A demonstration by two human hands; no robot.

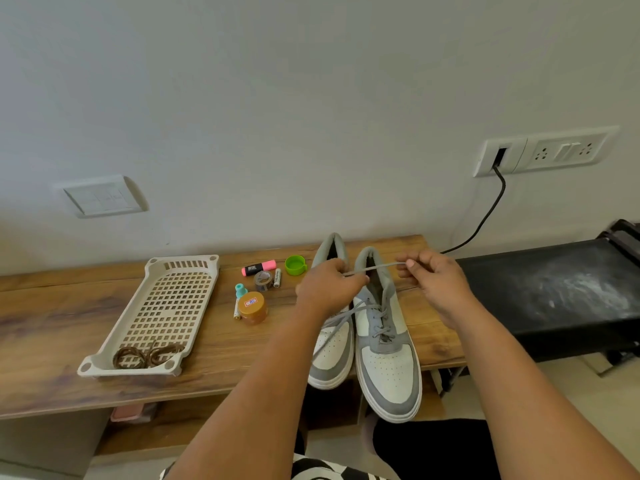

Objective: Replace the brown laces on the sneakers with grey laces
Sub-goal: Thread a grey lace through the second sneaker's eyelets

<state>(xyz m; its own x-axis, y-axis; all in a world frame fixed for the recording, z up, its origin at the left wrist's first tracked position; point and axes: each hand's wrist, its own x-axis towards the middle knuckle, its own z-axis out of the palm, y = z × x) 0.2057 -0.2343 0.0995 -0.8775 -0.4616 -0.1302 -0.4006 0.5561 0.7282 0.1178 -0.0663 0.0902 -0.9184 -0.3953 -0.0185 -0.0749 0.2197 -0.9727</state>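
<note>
Both forearms reach forward over the near edge of the wooden table [69, 306], and the hands meet above the two grey-and-white sneakers. The left hand [329, 285] hovers over the collar of the left sneaker [332, 351], back of the hand up, its fingers curled and pinching one end of a grey lace [375, 268]. The right hand [433, 275] is raised to the right of the right sneaker [388, 368], thumb and forefinger pinching the other end of the same stretch. Between the two grips the lace runs taut, nearly level, across the open top of the right sneaker. Lower down, more grey lace is threaded through the right sneaker's eyelets, with strands trailing leftward under the left wrist across the left sneaker.

The sneakers stand side by side, toes toward the person, toes overhanging the table's near edge. The brown laces [145, 356] lie coiled in the near end of a white perforated tray [166, 306], well to the left. Between tray and sneakers sit a pink highlighter [259, 268], a green cap [295, 265] and an orange-lidded jar [252, 306].
</note>
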